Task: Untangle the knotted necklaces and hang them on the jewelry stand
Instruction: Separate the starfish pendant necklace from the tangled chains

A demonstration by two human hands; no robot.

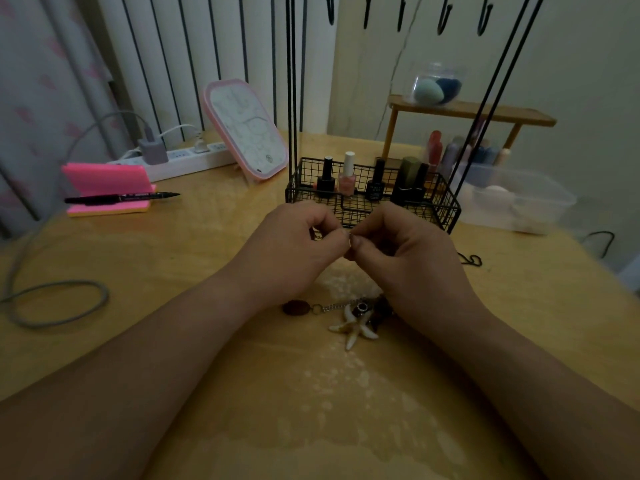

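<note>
Currently left hand (294,245) and right hand (403,249) both pinch the necklaces (334,306); pendants (355,329) lie mid-desk (207,271), near the jewelry stand (446,202). Likely light, limp, fragile: grip the chain beside the knot.

Bottles (346,178) in basket (446,209)

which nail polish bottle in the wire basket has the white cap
The pink bottle, second from the left in the wire basket; the other three bottles are dark with dark caps.
</note>
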